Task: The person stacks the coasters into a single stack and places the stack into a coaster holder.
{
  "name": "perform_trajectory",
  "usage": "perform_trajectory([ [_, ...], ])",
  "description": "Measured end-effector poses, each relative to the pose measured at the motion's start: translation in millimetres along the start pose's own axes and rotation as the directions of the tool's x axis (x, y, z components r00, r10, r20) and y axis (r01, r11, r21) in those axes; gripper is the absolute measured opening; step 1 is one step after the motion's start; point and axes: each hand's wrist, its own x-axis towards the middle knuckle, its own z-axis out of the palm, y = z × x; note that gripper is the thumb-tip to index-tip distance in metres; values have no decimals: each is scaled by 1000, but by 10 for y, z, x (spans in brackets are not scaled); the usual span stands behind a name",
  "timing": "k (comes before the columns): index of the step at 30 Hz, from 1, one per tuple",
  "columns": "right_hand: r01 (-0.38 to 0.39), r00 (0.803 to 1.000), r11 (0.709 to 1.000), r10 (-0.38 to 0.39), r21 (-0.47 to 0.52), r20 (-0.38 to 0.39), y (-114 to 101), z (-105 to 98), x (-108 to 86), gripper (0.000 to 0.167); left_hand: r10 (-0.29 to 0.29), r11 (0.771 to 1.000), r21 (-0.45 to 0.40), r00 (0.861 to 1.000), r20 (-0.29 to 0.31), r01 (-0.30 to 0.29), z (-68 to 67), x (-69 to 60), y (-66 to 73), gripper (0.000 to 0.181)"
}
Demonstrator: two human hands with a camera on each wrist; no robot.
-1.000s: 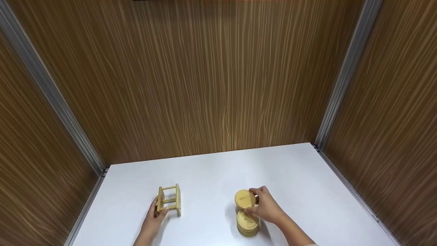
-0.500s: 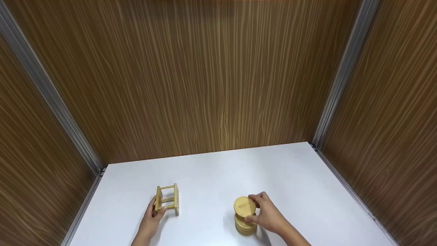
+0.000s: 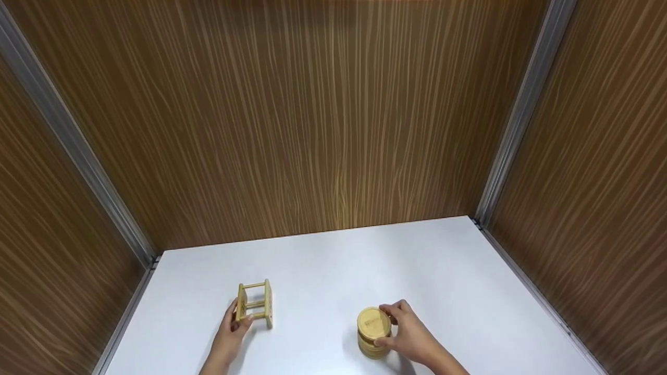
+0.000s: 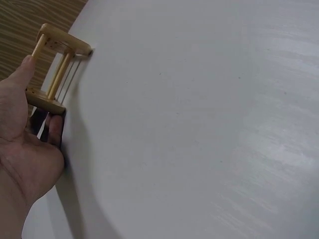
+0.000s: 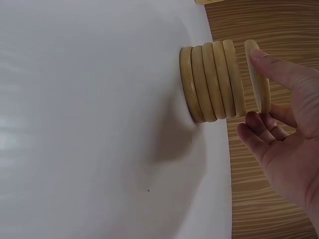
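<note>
A small wooden rack [image 3: 267, 304] with round rods between two end plates stands on the white table at the left. My left hand [image 3: 229, 338] holds it by its near end, the thumb lying against a rod; the left wrist view shows the same rack [image 4: 59, 69] and grip. On the right, my right hand [image 3: 409, 333] pinches a round wooden coaster [image 5: 258, 77] by its edge, between thumb and fingers. Just above a stack of several matching coasters [image 5: 212, 82] the held one hovers, a narrow gap between them in the right wrist view.
The white table [image 3: 312, 276] carries the rack and the stack, set well apart. Wood-grain panels [image 3: 333, 120] rise behind it and on both sides, with metal posts [image 3: 513, 120] at the corners.
My right hand has lowered the held coaster toward me, from beyond the stack to right over it. The left hand and the rack stay nearly in place.
</note>
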Motion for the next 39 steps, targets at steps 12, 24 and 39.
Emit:
perform_trajectory([
  [12, -1, 1000, 1000, 2, -31, 4, 8, 40, -44, 87, 5, 1000, -4, 1000, -9, -5, 0, -12, -2, 85],
  [24, -23, 999, 998, 24, -62, 25, 92, 69, -23, 89, 19, 1000, -13, 1000, -15, -19, 12, -25, 2, 87],
  [39, 35, 999, 998, -35, -46, 17, 120, 116, -86, 91, 23, 1000, -8, 1000, 6, -23, 6, -10, -6, 88],
])
